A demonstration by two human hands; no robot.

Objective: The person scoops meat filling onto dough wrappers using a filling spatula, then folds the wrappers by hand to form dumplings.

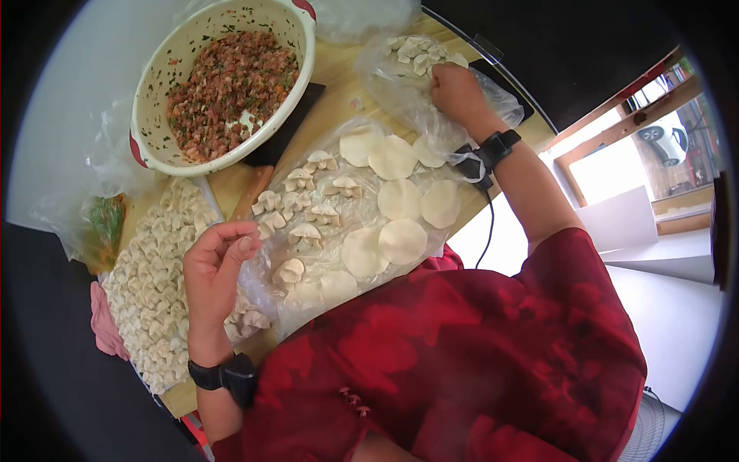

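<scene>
My left hand (218,266) is closed, thumb against bent fingers, beside several folded dumplings (296,202) on a plastic sheet; whatever it may hold is too small to tell. Farther off, at the upper right, my right hand (459,94) has its fingers closed at a clear plastic bag (382,83), right against a pile of dumplings (419,54); what its fingertips grip is hidden. Between the hands, round dough wrappers (392,158) lie flat on the sheet, some overlapping.
A large white bowl (144,115) of minced filling stands at the upper left, over a dark cleaver blade (286,123) with a wooden handle (255,189). Many dumplings (158,285) cover the left side. Greens (106,219) in plastic lie by them. A cable (490,231) hangs off the table's edge.
</scene>
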